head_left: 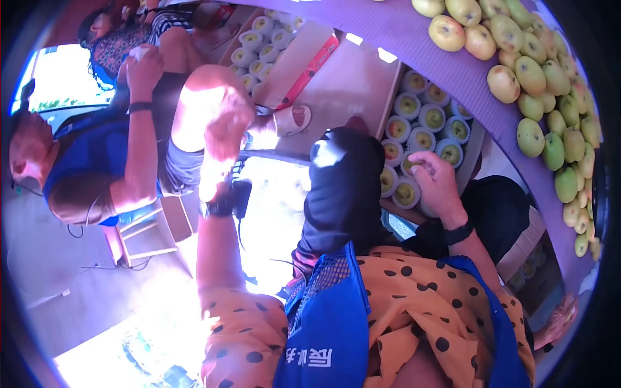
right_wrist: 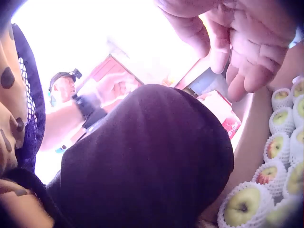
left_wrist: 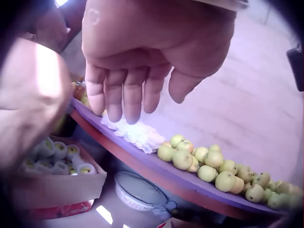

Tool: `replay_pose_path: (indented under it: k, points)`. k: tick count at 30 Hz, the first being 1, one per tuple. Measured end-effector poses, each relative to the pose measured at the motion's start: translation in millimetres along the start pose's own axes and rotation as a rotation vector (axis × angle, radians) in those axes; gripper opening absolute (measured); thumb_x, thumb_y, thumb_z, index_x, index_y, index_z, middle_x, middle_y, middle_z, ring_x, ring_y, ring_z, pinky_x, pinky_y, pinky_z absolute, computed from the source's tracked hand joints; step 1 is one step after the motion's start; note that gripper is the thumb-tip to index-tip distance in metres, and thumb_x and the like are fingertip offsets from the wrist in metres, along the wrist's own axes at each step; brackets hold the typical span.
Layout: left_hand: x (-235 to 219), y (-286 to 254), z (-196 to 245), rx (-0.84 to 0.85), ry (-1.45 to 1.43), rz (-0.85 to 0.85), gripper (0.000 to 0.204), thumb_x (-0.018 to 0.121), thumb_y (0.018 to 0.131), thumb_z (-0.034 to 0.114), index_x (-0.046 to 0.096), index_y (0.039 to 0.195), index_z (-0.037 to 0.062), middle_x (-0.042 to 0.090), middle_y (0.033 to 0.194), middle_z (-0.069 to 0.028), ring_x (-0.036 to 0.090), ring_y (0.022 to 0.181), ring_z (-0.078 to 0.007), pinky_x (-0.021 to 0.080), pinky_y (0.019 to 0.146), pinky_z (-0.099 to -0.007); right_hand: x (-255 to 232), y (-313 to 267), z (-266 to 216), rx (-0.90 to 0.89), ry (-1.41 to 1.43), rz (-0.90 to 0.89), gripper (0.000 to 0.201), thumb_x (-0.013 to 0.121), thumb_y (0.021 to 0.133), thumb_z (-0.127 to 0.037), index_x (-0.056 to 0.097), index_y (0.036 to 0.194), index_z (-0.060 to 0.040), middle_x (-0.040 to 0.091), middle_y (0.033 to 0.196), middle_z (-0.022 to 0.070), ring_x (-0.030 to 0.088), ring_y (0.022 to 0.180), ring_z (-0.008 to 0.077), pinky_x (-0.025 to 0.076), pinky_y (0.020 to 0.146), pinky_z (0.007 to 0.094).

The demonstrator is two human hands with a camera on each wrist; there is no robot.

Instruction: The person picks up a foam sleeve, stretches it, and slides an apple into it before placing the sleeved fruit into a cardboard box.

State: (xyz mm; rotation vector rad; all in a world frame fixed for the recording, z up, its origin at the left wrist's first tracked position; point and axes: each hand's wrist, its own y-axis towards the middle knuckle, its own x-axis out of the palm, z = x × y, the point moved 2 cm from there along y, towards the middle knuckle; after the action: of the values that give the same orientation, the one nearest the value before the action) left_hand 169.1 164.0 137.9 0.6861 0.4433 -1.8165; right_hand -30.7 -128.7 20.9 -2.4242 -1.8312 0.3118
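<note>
My right hand (head_left: 435,181) is over a cardboard box of apples (head_left: 420,139), each in a white foam net. Its fingers (right_wrist: 251,71) bend loosely with nothing in them, and in the head view the fingertips overlap one netted apple. My left hand (head_left: 226,132) is raised in bright glare to the left of my dark-trousered knee (head_left: 343,187). In the left wrist view the left hand (left_wrist: 156,42) shows its palm, fingers and thumb apart from any object. Behind its fingertips lies a crumpled white heap (left_wrist: 135,133) on the purple-covered table.
Loose yellow-green apples (head_left: 530,77) are piled on the purple table (head_left: 388,22). A second person (head_left: 84,149) in a blue vest sits at left, beside a small wooden stool (head_left: 152,229). Another box of netted apples (head_left: 317,64) stands ahead. Below the table edge is a basin (left_wrist: 140,190).
</note>
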Motion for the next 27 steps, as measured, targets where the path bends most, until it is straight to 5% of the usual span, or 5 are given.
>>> replay_pose_path:
  k: [4, 12, 18, 20, 27]
  points:
    - [-20, -93, -88, -0.312, -0.009, -0.207, 0.018, 0.057, 0.078, 0.016, 0.061, 0.088, 0.0022, 0.062, 0.077, -0.0044, 0.058, 0.074, -0.0107, 0.046, 0.065, -0.0231, 1, -1, 1, -0.023, -0.006, -0.004, 0.017, 0.049, 0.076, -0.005, 0.055, 0.09, 0.0021, 0.057, 0.075, 0.0051, 0.054, 0.066, 0.0095, 0.043, 0.061, 0.0219]
    - [42, -161, -150, -0.91, -0.138, -0.073, 0.029, 0.06, 0.073, 0.026, 0.058, 0.082, -0.0011, 0.06, 0.066, -0.0084, 0.06, 0.059, -0.014, 0.049, 0.049, -0.0263, 7, 9, 21, 0.005, -0.078, 0.03, 0.015, 0.049, 0.076, -0.005, 0.056, 0.089, 0.0014, 0.058, 0.074, 0.0045, 0.055, 0.068, 0.0087, 0.043, 0.061, 0.022]
    - [97, -147, -197, -0.759, 0.684, -0.103, 0.052, 0.063, 0.065, 0.04, 0.055, 0.092, -0.0029, 0.058, 0.093, -0.0226, 0.058, 0.087, -0.0306, 0.047, 0.074, -0.0369, 8, 18, 50, -0.006, -0.221, 0.055, 0.015, 0.051, 0.075, -0.007, 0.058, 0.086, 0.0002, 0.06, 0.075, 0.0064, 0.056, 0.068, 0.0109, 0.043, 0.062, 0.0241]
    - [100, -149, -211, -0.81, 0.587, -0.135, 0.047, 0.062, 0.064, 0.035, 0.056, 0.094, -0.0003, 0.056, 0.098, -0.0224, 0.053, 0.098, -0.0311, 0.043, 0.082, -0.0381, 7, 18, 59, -0.031, -0.271, 0.064, 0.015, 0.052, 0.074, -0.008, 0.058, 0.086, -0.0002, 0.061, 0.074, 0.007, 0.056, 0.067, 0.0117, 0.043, 0.062, 0.0247]
    - [56, -167, -218, -0.62, 0.205, 0.098, 0.025, 0.057, 0.06, 0.008, 0.056, 0.084, 0.0036, 0.06, 0.078, -0.0136, 0.059, 0.073, -0.0275, 0.045, 0.068, -0.0346, 3, 19, 61, -0.097, -0.318, 0.091, 0.016, 0.053, 0.073, -0.011, 0.059, 0.084, -0.0012, 0.06, 0.072, 0.0114, 0.058, 0.067, 0.0178, 0.044, 0.062, 0.0278]
